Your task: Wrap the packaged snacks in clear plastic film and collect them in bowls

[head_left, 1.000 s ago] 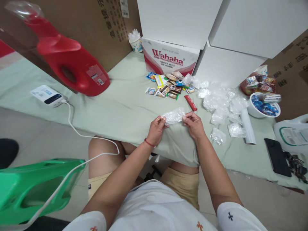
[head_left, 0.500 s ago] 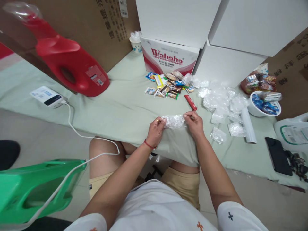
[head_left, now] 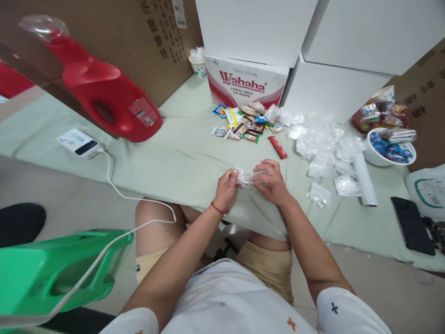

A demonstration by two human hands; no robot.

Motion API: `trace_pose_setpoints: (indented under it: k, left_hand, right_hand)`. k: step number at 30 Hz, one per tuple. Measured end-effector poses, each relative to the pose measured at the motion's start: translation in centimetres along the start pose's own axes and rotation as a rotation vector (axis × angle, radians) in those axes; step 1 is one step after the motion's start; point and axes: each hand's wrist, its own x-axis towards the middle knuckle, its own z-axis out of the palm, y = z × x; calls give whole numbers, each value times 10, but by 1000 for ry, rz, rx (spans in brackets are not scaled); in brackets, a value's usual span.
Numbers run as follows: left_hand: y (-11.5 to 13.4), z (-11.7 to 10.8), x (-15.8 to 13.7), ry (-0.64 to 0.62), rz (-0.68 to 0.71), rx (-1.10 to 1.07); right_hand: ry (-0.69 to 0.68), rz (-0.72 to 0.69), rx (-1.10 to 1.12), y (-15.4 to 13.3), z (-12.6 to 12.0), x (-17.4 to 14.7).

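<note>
At the near edge of the pale green cloth-covered tabletop [head_left: 181,162], the left hand [head_left: 226,189] and right hand [head_left: 270,182] pinch a small crumpled clear plastic wrap [head_left: 243,176], seemingly twisting it closed; finishing needs a firm pinch.

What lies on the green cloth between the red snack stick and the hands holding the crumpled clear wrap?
Nothing: in the head view, bare green cloth separates the red snack stick from the hands.
</note>
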Motion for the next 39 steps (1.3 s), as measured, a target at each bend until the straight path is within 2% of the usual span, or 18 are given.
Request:
trace_pose_setpoints:
  k: [2,7,9,12,13,15,18,21,24,27,30,33,37,39]
  left_hand:
    - [3,-2,1,-22,-17,3]
    - [18,-8,8,-149,-155,-2]
    - [22,-9,8,-70,-119,53]
    - [26,-8,-1,195,49,284]
    - [27,-6,-6,248,109,378]
    - [28,3,-19,235,197,547]
    - [26,23,-31,92,203,681]
    - [21,44,-28,-1,16,622]
    - [16,60,-18,-58,-277,369]
    - [13,68,-12,-104,-419,102]
    - [14,65,-10,-122,-419,-32]
    - [22,51,-11,-131,-395,-142]
    - [40,24,-11,-160,-360,-208]
    - [49,10,-9,-126,-328,-182]
  right_hand:
    - [58,116,91,4,-3,-1]
    - [163,565,509,15,-11,-4]
    - [229,669,662,14,-10,-2]
    - [337,768,836,10,-9,2]
    - [357,786,891,9,-9,3]
    - [367,798,1017,8,-10,4]
    - [365,760,1249,9,-13,5]
    - [357,727,1454,11,-17,4]
    - [340,736,1599,12,-21,3]
    - [313,735,1686,14,-24,1]
    - [301,683,1756,19,-26,-2]
    - [318,629,1781,27,-29,-4]
    - [381,621,1646,33,-33,-4]
    - [399,643,1547,32,-36,-4]
